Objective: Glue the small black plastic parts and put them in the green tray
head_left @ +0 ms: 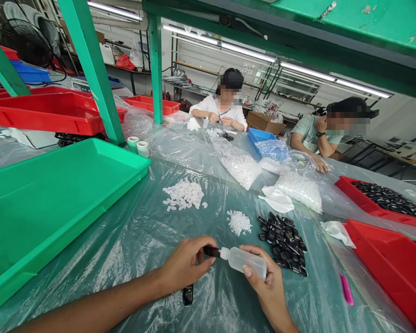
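My left hand [189, 259] is closed around a small black plastic part [212, 251], pinched between thumb and fingers. In my right hand [266, 277] is a translucent white squeeze bottle [247, 262], lying nearly level with its nozzle end against the black part. Whether anything comes out of the nozzle cannot be seen. Below my left wrist, one more black part [187, 295] rests on the plastic sheet. Right of the bottle lies a heap of black parts [284, 243]. Beyond my hands are a pile of tiny white pieces [239, 222] and a pile of larger white pieces [184, 194].
A large green tray [65, 231] takes up the left side. Red trays [384, 259] stand at right, with a pink tool [346, 290] near them. Bags of white pieces [298, 189] lie farther back. Two people sit across the table. Green frame posts [93, 69] rise at left.
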Demonstrator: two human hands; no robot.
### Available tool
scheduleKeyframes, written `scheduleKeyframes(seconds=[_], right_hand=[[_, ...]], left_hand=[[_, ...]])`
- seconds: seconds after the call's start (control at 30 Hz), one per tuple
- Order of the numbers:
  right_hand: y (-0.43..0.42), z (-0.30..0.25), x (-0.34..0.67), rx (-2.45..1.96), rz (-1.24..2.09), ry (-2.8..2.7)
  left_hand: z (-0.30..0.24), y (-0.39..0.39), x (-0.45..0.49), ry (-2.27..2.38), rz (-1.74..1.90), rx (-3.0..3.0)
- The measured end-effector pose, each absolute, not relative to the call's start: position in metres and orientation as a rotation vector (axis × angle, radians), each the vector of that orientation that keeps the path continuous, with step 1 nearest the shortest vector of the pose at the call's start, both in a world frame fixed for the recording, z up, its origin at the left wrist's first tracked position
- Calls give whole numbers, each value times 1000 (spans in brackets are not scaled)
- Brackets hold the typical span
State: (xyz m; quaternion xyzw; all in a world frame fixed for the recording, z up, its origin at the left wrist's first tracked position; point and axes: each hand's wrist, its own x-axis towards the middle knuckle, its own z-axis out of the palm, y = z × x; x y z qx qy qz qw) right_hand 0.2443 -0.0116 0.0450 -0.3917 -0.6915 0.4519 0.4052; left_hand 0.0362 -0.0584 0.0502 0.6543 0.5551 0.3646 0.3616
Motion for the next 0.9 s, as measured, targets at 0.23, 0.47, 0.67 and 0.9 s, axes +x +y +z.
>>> scheduleKeyframes(seconds=[0.23, 0.47, 0.67, 0.9], right_hand=[[-12, 45, 243, -938, 1188, -1739], [-12, 45, 242, -1006, 1098, -1728], [-13, 41, 244, -1058, 1187, -1679], [-13, 38, 246, -1061, 1209, -1684]], left_hand=[[48, -58, 36, 1430, 908, 1707], [52, -58, 35, 1369, 945, 1675], [50, -56, 34, 1336, 1016, 1642], [50, -56, 34, 1308, 1042, 1630]])
